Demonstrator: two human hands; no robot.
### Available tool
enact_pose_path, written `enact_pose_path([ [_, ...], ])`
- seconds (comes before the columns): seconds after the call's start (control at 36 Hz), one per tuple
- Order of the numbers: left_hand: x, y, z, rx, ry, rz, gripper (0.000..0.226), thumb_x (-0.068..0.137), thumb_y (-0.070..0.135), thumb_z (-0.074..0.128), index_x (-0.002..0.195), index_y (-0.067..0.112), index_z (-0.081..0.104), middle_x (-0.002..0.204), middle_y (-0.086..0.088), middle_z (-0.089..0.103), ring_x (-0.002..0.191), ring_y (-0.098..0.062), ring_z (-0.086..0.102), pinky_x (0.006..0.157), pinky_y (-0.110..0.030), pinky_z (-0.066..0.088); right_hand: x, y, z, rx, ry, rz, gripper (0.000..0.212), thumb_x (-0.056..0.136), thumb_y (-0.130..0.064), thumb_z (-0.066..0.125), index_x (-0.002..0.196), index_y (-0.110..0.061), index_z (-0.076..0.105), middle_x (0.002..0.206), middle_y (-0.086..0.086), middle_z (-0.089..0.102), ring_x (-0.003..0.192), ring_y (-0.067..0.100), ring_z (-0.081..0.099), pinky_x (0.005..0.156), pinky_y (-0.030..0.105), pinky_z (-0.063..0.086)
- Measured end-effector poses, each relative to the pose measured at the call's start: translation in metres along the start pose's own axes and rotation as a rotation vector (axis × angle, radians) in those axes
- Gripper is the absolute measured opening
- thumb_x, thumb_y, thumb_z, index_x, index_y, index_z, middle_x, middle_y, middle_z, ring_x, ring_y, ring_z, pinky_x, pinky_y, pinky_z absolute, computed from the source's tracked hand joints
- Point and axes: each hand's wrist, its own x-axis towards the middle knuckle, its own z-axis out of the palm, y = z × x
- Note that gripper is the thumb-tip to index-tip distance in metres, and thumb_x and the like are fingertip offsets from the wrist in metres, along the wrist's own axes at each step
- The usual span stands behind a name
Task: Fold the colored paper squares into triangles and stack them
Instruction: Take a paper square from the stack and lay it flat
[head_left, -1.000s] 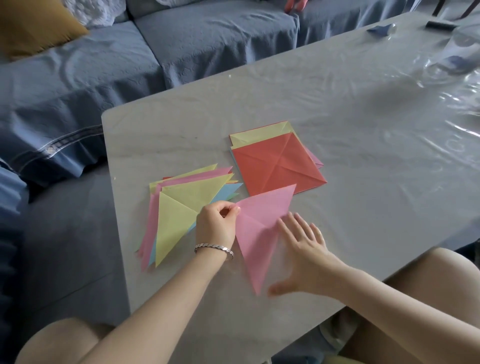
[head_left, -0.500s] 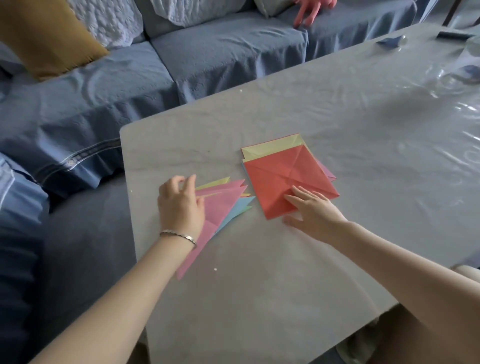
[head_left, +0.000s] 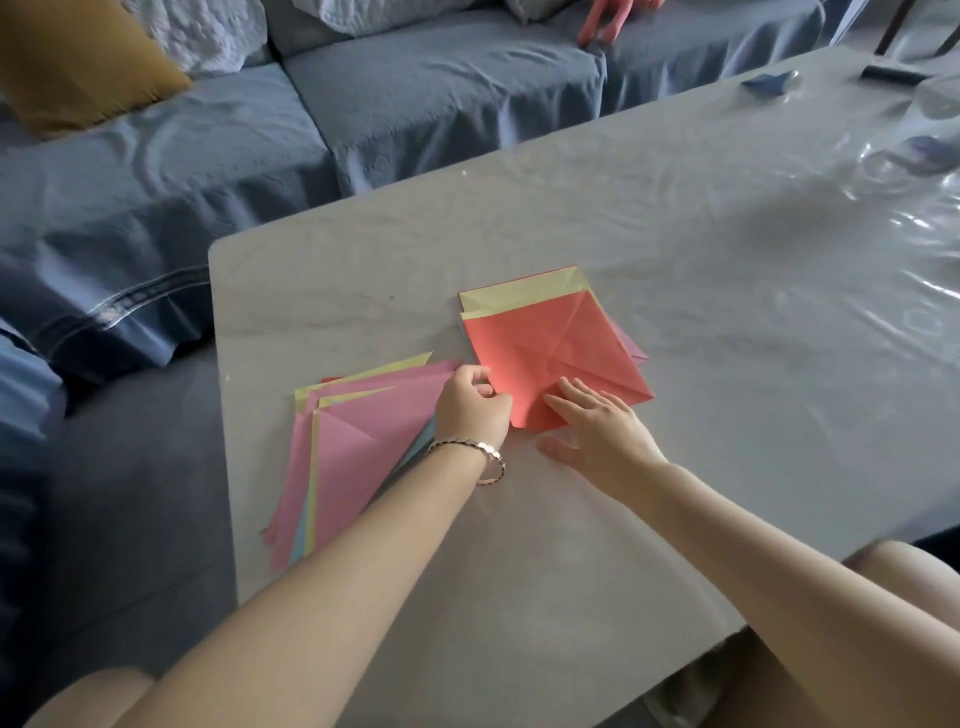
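A pile of folded paper triangles (head_left: 363, 441), pink on top with yellow and blue edges showing, lies near the left edge of the grey table (head_left: 571, 519). To its right sits a pile of flat squares with a creased red square (head_left: 561, 338) on top and yellow sheets (head_left: 519, 296) under it. My left hand (head_left: 470, 408), wearing a bracelet, has its fingers curled at the red square's left edge and seems to pinch it. With straight fingers, my right hand (head_left: 592, 426) rests flat on the red square's near corner.
A blue sofa (head_left: 415, 104) with a mustard cushion (head_left: 78, 62) runs along the table's far and left sides. A shiny clear plastic cover wrinkles over the table at the right. Small dark and blue items (head_left: 769, 83) lie at the far end. My knees show below the near edge.
The pink triangle went from in front of me onto the triangle pile. My left hand then moved right to the red square's edge, and my right hand came to rest on its near corner.
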Motion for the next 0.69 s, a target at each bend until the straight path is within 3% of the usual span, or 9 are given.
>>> enact_pose_path([
  [0.14,0.003,0.005,0.004,-0.027,0.005,-0.045,0.039,0.081,0.021,0.065,0.117,0.015,0.051,0.093,0.003,0.059,0.087,-0.014,0.054,0.073,-0.023,0.037,0.001,0.002,0.009,0.044,0.030,0.020,0.061,0.091,-0.047,0.048,0.144,-0.021,0.031,0.155,-0.001,0.016,0.143,0.014,0.012,0.113,0.027,0.010],
  [0.25,0.008,0.006,0.006,0.050,0.032,-0.085,0.049,0.076,0.022,0.072,0.119,0.013,0.052,0.118,-0.003,0.058,0.107,-0.020,0.055,0.085,-0.027,0.040,0.000,0.004,0.020,0.069,0.118,0.015,0.054,0.089,-0.037,0.057,0.137,-0.016,0.044,0.150,0.004,0.031,0.140,0.019,0.025,0.112,0.032,0.018],
  [0.31,0.010,0.007,0.004,0.065,0.042,-0.091,0.047,0.073,0.019,0.074,0.115,0.012,0.056,0.119,-0.003,0.058,0.107,-0.021,0.056,0.088,-0.029,0.042,-0.001,0.003,0.024,0.072,0.215,-0.001,0.045,0.083,-0.030,0.066,0.124,-0.013,0.057,0.137,0.006,0.049,0.130,0.025,0.042,0.106,0.038,0.028],
  [0.36,0.009,0.005,0.002,0.063,0.020,-0.075,0.044,0.072,0.017,0.075,0.112,0.011,0.059,0.116,-0.004,0.061,0.104,-0.021,0.058,0.088,-0.030,0.044,-0.004,0.003,0.026,0.082,0.311,-0.030,0.038,0.073,-0.025,0.076,0.108,-0.013,0.067,0.116,0.003,0.064,0.111,0.027,0.058,0.095,0.039,0.039],
  [0.47,0.004,-0.003,-0.008,0.097,-0.028,0.007,0.036,0.072,0.013,0.074,0.106,0.010,0.062,0.107,-0.006,0.064,0.095,-0.020,0.061,0.082,-0.028,0.047,-0.011,0.005,0.026,0.075,0.505,-0.103,0.025,0.066,-0.017,0.078,0.090,-0.018,0.073,0.094,0.001,0.070,0.085,0.025,0.068,0.082,0.039,0.049],
  [0.53,0.000,-0.006,-0.013,0.119,-0.043,0.042,0.030,0.073,0.010,0.071,0.102,0.009,0.064,0.097,-0.008,0.066,0.084,-0.020,0.061,0.077,-0.027,0.048,-0.014,0.004,0.025,0.078,0.561,-0.153,0.017,0.072,-0.019,0.067,0.088,-0.019,0.074,0.091,-0.001,0.071,0.080,0.022,0.068,0.080,0.036,0.050],
  [0.61,-0.004,-0.009,-0.021,0.187,-0.037,0.080,0.015,0.077,0.008,0.066,0.093,0.009,0.065,0.078,-0.002,0.061,0.074,-0.019,0.056,0.069,-0.024,0.044,-0.018,0.005,0.021,0.040,0.561,-0.221,0.023,0.080,-0.025,0.053,0.087,-0.020,0.075,0.090,-0.004,0.072,0.078,0.020,0.068,0.077,0.031,0.051],
  [0.69,-0.008,-0.012,-0.026,0.258,-0.032,0.124,0.006,0.081,0.011,0.062,0.076,0.014,0.062,0.066,0.007,0.055,0.070,-0.017,0.055,0.063,-0.020,0.037,-0.022,0.004,0.015,0.029,0.592,-0.265,0.018,0.079,-0.021,0.058,0.082,-0.017,0.075,0.087,-0.003,0.072,0.074,0.020,0.068,0.074,0.029,0.052],
])
